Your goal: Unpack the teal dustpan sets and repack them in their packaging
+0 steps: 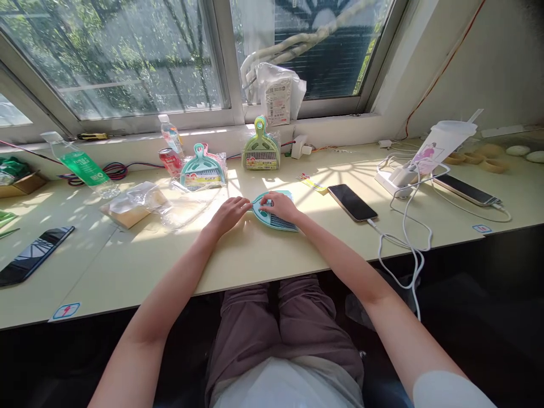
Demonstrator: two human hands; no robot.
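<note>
A small teal dustpan and brush set (280,222) lies flat on the table before me, its handle end toward the left. My left hand (232,215) rests at the tip of the handle, thumb and fingers closed on it. My right hand (280,206) reaches over the set from the right, its bent fingers gripping near the base of the handle and hiding part of it. The bristles show below and to the right of that hand. A yellow label card (313,184) lies just beyond, to the right.
Wrapped dustpan sets, one teal and pink (203,173), one green (260,150), stand by the window. Left are crumpled plastic (187,209), a can (170,162), bottles and a dark phone (36,255). Right are a charging phone (352,202), cables, a power strip and a cup (446,144).
</note>
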